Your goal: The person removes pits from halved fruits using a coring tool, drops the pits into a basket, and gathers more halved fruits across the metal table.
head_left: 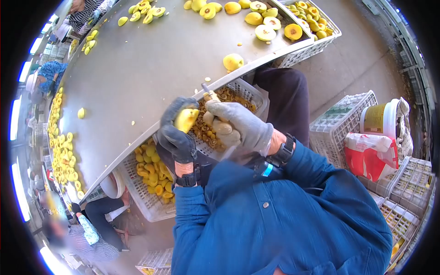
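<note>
My left hand [170,133], in a dark grey glove, is closed around a yellow peach piece [186,120] at the table's near edge. Just to its right, my right hand [240,123], in a lighter grey glove, grips a small tool [210,94] with a tan handle and a dark metal tip. The tip points up and away from the peach, not touching it. Below both hands sits a white crate [260,95] holding brown pits and scraps. Another crate [137,201] of yellow peach halves stands to the left, partly under the table.
The metal table [133,68] carries a whole-looking peach [233,62], cut halves [266,32] and several piles. A full crate [327,37] stands at the upper right. Stacked crates [341,112], a bucket [380,120] and a red-white bag [371,156] are at right. Co-workers [94,243] sit along the left.
</note>
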Demonstrator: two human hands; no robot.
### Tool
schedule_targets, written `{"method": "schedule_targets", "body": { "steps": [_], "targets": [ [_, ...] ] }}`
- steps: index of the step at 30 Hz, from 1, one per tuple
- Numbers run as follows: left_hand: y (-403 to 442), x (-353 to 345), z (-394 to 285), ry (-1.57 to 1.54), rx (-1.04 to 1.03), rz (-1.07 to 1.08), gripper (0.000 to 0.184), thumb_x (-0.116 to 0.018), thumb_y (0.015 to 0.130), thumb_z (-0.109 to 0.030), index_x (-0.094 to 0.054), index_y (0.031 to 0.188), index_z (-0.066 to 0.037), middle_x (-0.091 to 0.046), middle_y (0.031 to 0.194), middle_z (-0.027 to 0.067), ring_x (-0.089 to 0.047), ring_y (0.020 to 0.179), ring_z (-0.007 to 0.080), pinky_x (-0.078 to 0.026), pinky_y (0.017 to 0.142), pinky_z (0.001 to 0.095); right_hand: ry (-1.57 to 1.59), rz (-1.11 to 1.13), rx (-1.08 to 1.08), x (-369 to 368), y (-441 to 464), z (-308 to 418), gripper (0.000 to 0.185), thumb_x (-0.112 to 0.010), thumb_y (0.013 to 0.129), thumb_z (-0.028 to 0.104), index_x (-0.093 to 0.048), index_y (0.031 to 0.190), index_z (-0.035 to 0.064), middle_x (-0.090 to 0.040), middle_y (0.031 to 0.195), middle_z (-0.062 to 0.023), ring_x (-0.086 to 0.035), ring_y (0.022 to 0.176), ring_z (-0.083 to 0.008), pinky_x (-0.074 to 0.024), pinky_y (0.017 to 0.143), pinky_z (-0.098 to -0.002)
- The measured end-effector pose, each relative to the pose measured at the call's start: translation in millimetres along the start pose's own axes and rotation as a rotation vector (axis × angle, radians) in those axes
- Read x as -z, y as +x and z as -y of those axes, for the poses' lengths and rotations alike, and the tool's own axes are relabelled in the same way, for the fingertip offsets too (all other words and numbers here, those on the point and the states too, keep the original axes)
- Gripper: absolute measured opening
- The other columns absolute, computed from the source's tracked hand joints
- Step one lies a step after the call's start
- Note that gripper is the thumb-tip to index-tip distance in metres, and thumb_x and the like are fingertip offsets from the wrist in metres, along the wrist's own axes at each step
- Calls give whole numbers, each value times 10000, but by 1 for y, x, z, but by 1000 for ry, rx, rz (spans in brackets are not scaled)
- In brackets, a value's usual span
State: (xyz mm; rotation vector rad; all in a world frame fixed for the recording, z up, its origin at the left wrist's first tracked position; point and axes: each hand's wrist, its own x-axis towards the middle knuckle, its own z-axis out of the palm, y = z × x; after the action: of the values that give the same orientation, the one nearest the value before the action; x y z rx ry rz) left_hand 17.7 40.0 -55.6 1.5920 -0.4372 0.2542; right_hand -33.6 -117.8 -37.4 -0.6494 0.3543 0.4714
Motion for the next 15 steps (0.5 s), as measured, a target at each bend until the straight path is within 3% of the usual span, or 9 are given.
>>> {"method": "schedule_targets", "body": {
  "steps": [2,3,4,8,10,12,13,15],
  "targets": [
    [10,9,-21,237,-280,206,750,-304,980,-616,-595,1182,45,-680,1034,195,-672,933,334,-544,842,409,106,74,-82,-12,-1,-2,298,-558,987,342,-561,848,79,-459,526,31,-390,354,-44,-310,312,-181],
    [14,14,-27,357,-419,305,718,-302,998,-580,-608,1187,42,-683,1045,192,-674,938,334,-539,846,410,41,112,23,-16,0,-10,312,-535,996,355,-556,837,87,-470,534,28,-402,362,-41,-309,313,-174],
    [14,22,-26,409,-508,340,626,-406,983,-522,-612,1208,25,-682,1064,178,-664,970,351,-529,851,426,162,181,-61,-17,-2,-12,297,-524,1001,337,-545,833,93,-468,536,32,-398,366,-37,-304,316,-171],
    [9,33,-53,522,-599,439,525,-564,924,-417,-605,1213,19,-672,1132,158,-655,1006,337,-529,858,427,363,286,-292,-22,-15,-7,205,-508,988,225,-508,822,105,-451,536,44,-376,373,-28,-289,322,-174],
    [2,37,-54,530,-636,430,515,-564,923,-412,-608,1208,15,-672,1131,156,-654,1005,341,-530,854,428,323,327,-279,-18,-9,-17,164,-503,966,176,-497,818,107,-438,532,49,-362,369,-27,-281,323,-181],
    [-6,40,-55,573,-634,417,569,-500,962,-463,-577,1225,36,-676,1093,169,-656,999,327,-534,843,421,-178,381,101,-15,-4,-30,113,-528,926,161,-514,847,82,-463,543,34,-386,370,-42,-299,326,-195],
    [-14,38,-52,467,-522,272,614,-457,972,-497,-556,1239,47,-678,1066,169,-658,975,314,-536,832,417,-413,342,288,-16,-2,-35,97,-540,905,154,-523,861,69,-475,549,27,-398,371,-49,-308,328,-202],
    [-36,26,-45,262,-297,-14,707,-372,990,-565,-514,1267,70,-681,1012,168,-661,928,286,-539,811,409,-434,176,194,-19,-4,-41,121,-567,878,161,-543,891,43,-514,567,-6,-461,407,-82,-356,357,-230]
  ]
}}
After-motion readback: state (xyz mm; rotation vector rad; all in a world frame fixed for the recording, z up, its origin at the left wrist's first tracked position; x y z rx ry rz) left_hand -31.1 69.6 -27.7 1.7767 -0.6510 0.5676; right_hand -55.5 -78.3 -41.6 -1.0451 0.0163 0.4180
